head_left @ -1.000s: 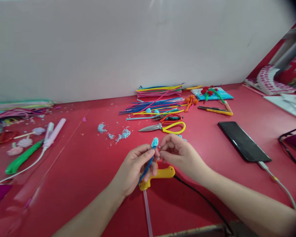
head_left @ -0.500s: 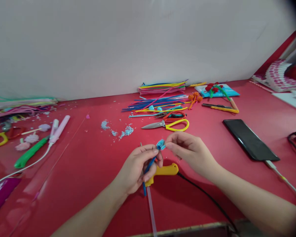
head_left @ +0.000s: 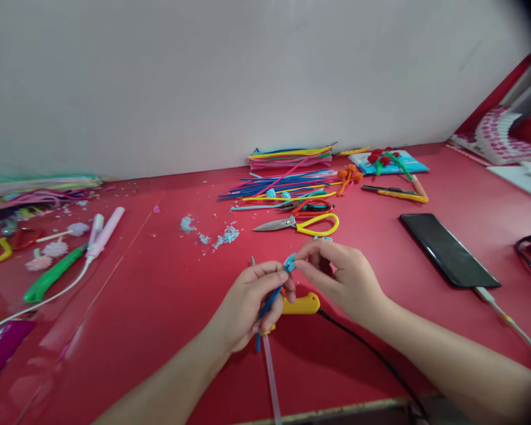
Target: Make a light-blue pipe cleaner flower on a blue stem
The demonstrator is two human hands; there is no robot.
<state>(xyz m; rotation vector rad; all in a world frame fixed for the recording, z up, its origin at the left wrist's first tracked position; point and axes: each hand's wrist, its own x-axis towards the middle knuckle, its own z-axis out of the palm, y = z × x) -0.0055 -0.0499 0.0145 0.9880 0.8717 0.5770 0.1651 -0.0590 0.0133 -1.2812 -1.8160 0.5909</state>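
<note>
My left hand point(head_left: 248, 304) is closed around the dark blue pipe cleaner stem point(head_left: 271, 301) of a small flower. At its top sits a folded light blue pipe cleaner head point(head_left: 289, 263). My right hand point(head_left: 343, 274) pinches the edge of that head between thumb and forefinger. Beneath both hands lies a yellow hot glue gun point(head_left: 303, 304), partly hidden by my left hand, with a clear glue stick point(head_left: 272, 378) sticking out toward me. Small light blue pieces point(head_left: 323, 238) show just behind my right hand.
Scissors with red and yellow handles point(head_left: 321, 224) lie beyond my hands, before pipe cleaners point(head_left: 274, 184). Light blue fluff point(head_left: 227, 236) is scattered left of them. A phone point(head_left: 446, 251) lies right; a pink wand-like tool point(head_left: 108, 231) and green-handled tool point(head_left: 55, 276) lie left.
My right hand has dipped slightly and its fingertips have come in closer on the light blue head, which looks more gathered. Light blue pieces behind that hand now show.
</note>
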